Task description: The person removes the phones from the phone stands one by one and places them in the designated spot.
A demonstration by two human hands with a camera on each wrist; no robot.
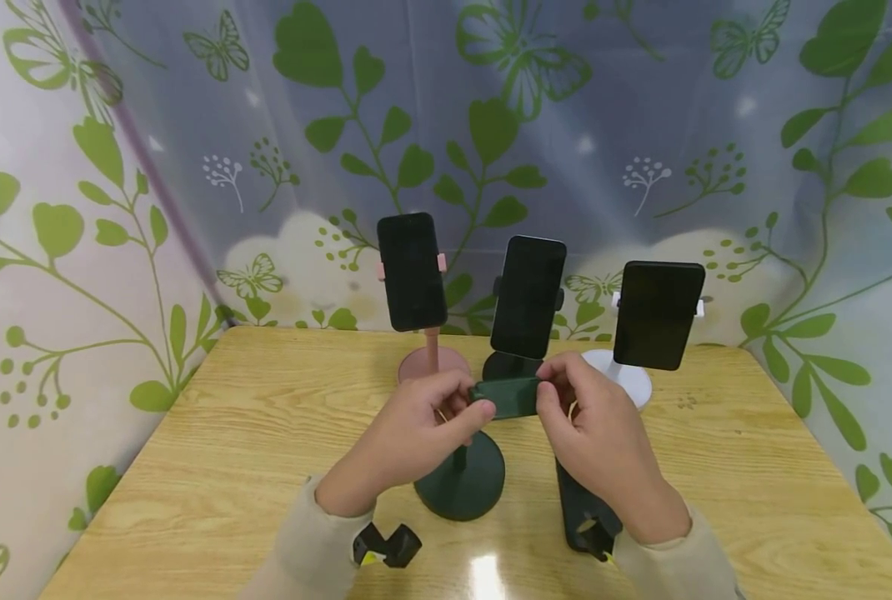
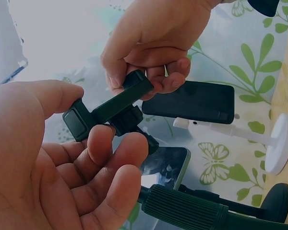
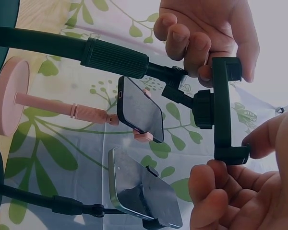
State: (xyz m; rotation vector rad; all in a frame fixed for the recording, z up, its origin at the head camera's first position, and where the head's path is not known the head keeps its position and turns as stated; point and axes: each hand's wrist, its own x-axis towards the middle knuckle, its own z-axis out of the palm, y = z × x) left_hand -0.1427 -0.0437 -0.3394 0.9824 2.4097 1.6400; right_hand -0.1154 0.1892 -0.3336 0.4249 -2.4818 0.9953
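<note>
A dark green phone stand stands upright between my hands, its round base (image 1: 461,492) on the table and its clamp (image 1: 512,397) at the top. My left hand (image 1: 433,421) pinches the clamp's left end between thumb and fingers. At the opposite end, my right hand (image 1: 599,429) grips the other jaw the same way. The right wrist view shows the clamp bar (image 3: 222,108) joined to the ribbed green pole (image 3: 115,57) by a hinge. No phone sits in this clamp. Under my right hand, a black phone (image 1: 583,508) lies on the table, partly hidden.
Behind stand three more stands with upright phones: a pink stand (image 1: 433,354) at left, a black stand (image 1: 500,367) in the middle, a white stand (image 1: 633,385) at right. A leaf-patterned curtain (image 1: 446,108) hangs along the far edge of the wooden table (image 1: 213,467).
</note>
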